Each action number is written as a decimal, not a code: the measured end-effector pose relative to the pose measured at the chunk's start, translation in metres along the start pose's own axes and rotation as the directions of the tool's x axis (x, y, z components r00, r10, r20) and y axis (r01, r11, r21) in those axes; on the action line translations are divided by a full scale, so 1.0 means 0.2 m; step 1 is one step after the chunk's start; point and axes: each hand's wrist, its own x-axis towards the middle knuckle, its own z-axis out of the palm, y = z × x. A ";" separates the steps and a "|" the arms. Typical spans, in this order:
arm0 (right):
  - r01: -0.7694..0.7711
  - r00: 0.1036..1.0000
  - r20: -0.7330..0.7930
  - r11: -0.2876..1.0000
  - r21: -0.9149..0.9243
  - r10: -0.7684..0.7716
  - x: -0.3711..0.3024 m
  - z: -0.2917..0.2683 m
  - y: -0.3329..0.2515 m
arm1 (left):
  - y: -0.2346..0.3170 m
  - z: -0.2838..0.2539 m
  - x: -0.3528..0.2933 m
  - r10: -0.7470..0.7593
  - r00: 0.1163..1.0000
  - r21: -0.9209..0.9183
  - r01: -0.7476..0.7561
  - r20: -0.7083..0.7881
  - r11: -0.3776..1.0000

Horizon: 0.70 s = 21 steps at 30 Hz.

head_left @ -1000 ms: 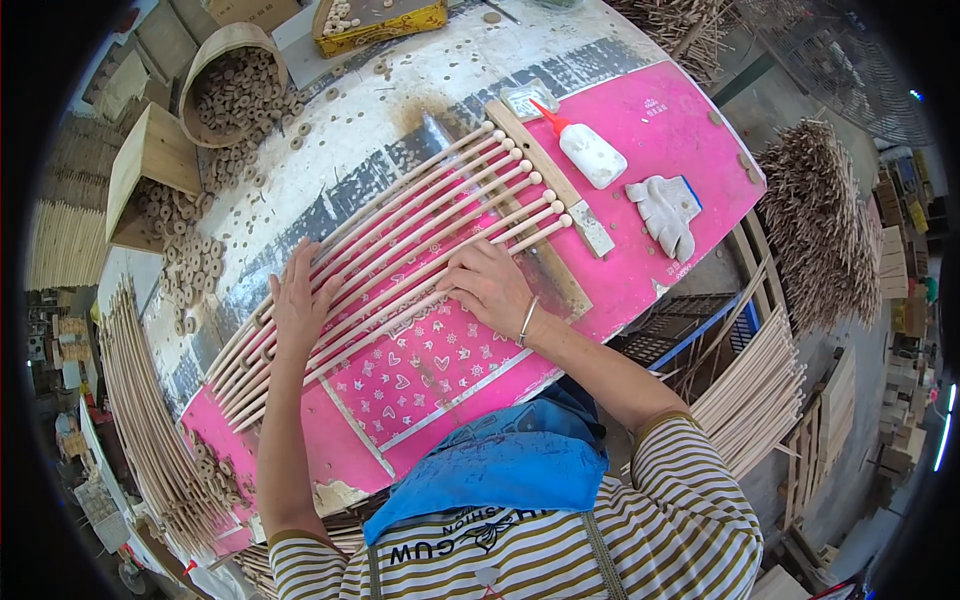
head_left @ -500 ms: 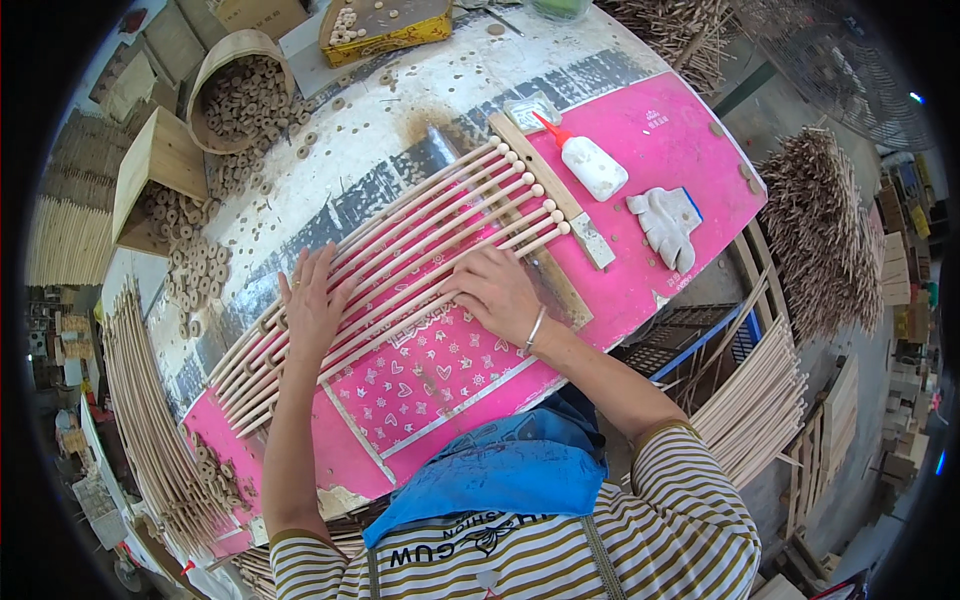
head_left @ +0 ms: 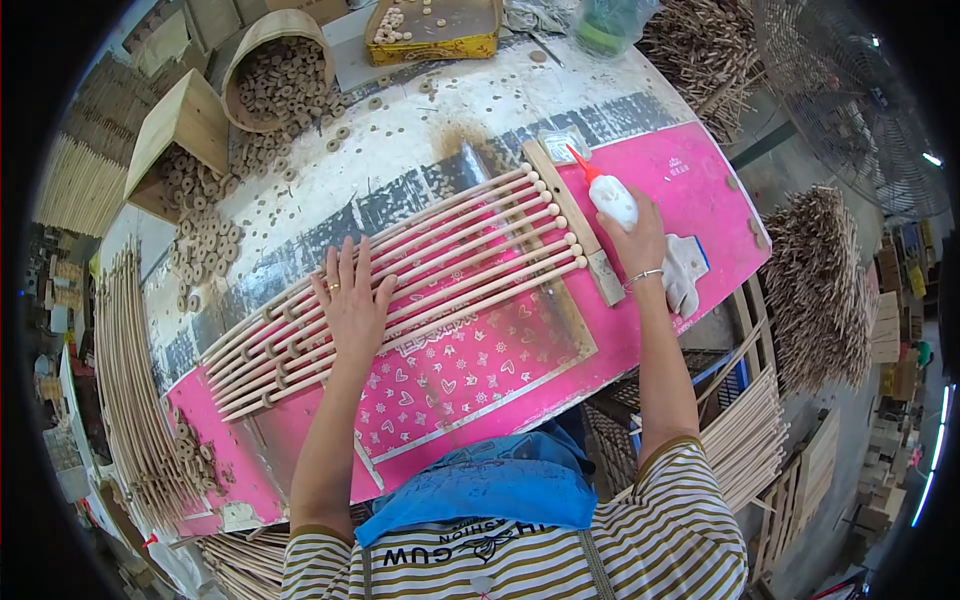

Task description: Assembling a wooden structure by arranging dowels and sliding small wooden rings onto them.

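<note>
Several thin wooden sticks (head_left: 470,255) lie side by side across the pink board, with small round balls at their right ends and wooden rings (head_left: 282,368) threaded near their left ends. My left hand (head_left: 355,305) rests flat on the sticks with its fingers spread. A wooden bar (head_left: 575,215) lies just beyond the balls. My right hand (head_left: 643,240) is wrapped round a white squeeze bottle (head_left: 612,200) with a red pointed nozzle, which is tilted toward the upper left. A grey-white glove (head_left: 682,275) lies beside my right wrist, partly covered by it.
Loose wooden rings (head_left: 205,245) spill from a round tub (head_left: 240,105) and a wooden box (head_left: 195,115) at the far left. A yellow tray (head_left: 435,50) with small balls stands at the back. Stick bundles (head_left: 125,380) lie along the left, others at right near a fan (head_left: 850,100).
My right hand has left the sticks, moved right and taken hold of the squeeze bottle. My left hand has shifted right along the sticks. The whole view has shifted slightly.
</note>
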 end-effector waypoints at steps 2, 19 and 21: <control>0.000 1.000 0.007 0.994 0.106 -0.001 0.00 0.01 0.03 | -0.01 0.00 -0.02 0.002 1.000 0.005 -0.002 -0.024 1.000; 0.323 0.920 0.134 0.905 0.277 -0.369 0.04 -0.12 -0.43 | 0.03 -0.02 -0.01 0.004 0.998 -0.029 -0.006 -0.061 1.000; 0.339 0.916 0.110 0.893 0.296 -0.385 0.04 -0.11 -0.44 | 0.03 -0.03 -0.01 0.004 0.998 -0.030 -0.006 -0.062 1.000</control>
